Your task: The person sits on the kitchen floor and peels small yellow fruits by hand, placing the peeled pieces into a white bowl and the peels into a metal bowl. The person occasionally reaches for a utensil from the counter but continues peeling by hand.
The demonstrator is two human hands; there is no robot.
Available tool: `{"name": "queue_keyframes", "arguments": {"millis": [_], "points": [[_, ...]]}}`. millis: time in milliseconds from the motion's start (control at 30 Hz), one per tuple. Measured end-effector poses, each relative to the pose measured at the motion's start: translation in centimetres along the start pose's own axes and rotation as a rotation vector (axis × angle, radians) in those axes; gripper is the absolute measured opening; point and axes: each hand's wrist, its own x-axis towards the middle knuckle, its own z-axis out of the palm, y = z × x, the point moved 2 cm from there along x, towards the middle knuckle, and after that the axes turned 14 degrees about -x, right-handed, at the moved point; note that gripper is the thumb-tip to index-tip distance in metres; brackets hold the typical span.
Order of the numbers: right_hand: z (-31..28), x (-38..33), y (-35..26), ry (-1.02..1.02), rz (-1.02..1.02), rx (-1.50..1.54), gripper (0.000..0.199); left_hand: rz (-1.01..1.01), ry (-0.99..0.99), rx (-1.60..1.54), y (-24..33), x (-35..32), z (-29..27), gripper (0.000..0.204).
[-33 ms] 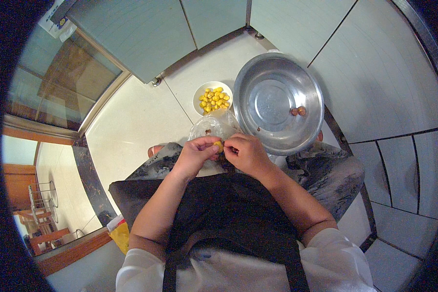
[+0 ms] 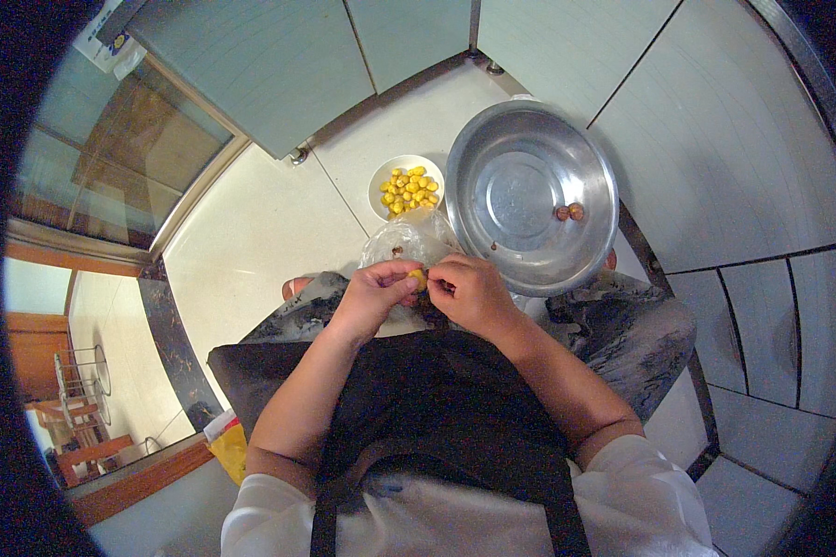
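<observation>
- Our left grip point(image 2: 377, 290) pinches a yellow kernel point(image 2: 418, 278).
- Our right grip point(image 2: 474, 290) curls beside it; whether grasping, we cannot tell.
- Two brown nuts point(image 2: 577, 212) lie near the metal basin's point(image 2: 520, 190) right edge.

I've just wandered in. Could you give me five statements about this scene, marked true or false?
1. The left hand holds a small yellow piece, with the right hand close beside it. True.
2. A white bowl contains many yellow pieces. True.
3. Two round brown things lie in a large metal basin. True.
4. The basin stands to the left of the bowl. False: it is to the right.
5. The right hand is inside the basin. False: it is next to the left hand, outside the basin.
</observation>
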Motion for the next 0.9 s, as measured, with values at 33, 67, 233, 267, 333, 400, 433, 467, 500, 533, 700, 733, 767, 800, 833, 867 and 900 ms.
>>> {"name": "queue_keyframes", "arguments": {"millis": [33, 67, 233, 267, 333, 400, 433, 467, 500, 533, 700, 733, 767, 800, 833, 867, 900], "points": [[0.0, 0.0, 0.0, -0.003, 0.0, 0.0, 0.006, -0.004, 0.0, 0.009, 0.0, 0.0, 0.0, 0.02], [0.0, 0.0, 0.0, -0.006, -0.001, -0.002, 0.006, -0.006, -0.001, 0.018, 0.1, 0.0, 0.1, 0.02], [0.2, -0.1, 0.0, -0.004, 0.011, -0.023, 0.006, -0.036, -0.004, 0.04, 0.1, -0.1, 0.1, 0.021], [0.1, -0.1, 0.0, 0.004, 0.018, -0.023, 0.006, -0.042, -0.014, 0.025, 0.0, -0.1, 0.1, 0.021], [0.2, -0.1, 0.1, 0.021, 0.048, 0.026, 0.006, -0.051, -0.024, 0.001, 0.0, -0.1, 0.0, 0.021], [0.4, 0.0, 0.6, 0.038, 0.092, 0.129, 0.006, -0.065, -0.041, -0.086, 0.0, -0.1, 0.0, 0.022], [0.3, 0.0, 0.7, 0.028, 0.132, 0.155, 0.006, -0.075, -0.054, -0.162, -0.2, -0.1, -0.1, 0.022], [0.2, 0.1, 0.8, 0.018, 0.171, 0.181, 0.006, -0.085, -0.066, -0.238, -0.3, 0.0, -0.2, 0.023], [0.1, 0.1, 0.8, 0.008, 0.21, 0.208, 0.006, -0.081, -0.087, -0.271, -0.3, 0.0, -0.3, 0.023], [0.1, 0.1, 0.9, 0.015, 0.219, 0.221, 0.006, -0.076, -0.107, -0.304, -0.2, -0.1, -0.4, 0.022], [-0.6, 0.5, 0.2, -0.004, 0.206, 0.24, 0.007, -0.057, -0.116, -0.336, -0.3, 0.2, -0.6, 0.019], [-0.6, 0.4, 0.1, -0.016, 0.195, 0.232, 0.007, -0.058, -0.106, -0.33, -0.3, 0.2, -0.6, 0.019], [-0.6, 0.4, 0.0, -0.028, 0.184, 0.223, 0.007, -0.059, -0.097, -0.324, -0.2, 0.2, -0.5, 0.018], [-0.6, 0.4, -0.1, -0.039, 0.173, 0.214, 0.008, -0.053, -0.095, -0.296, -0.2, 0.2, -0.5, 0.018], [-0.6, 0.4, -0.1, -0.028, 0.155, 0.194, 0.008, -0.047, -0.093, -0.269, -0.3, 0.2, -0.6, 0.019], [-0.4, 0.3, 0.0, -0.016, 0.137, 0.174, 0.008, -0.042, -0.091, -0.241, -0.4, 0.2, -0.6, 0.019], [-0.4, 0.3, 0.0, -0.004, 0.119, 0.154, 0.008, -0.037, -0.099, -0.218, -0.4, 0.2, -0.6, 0.019]]}}
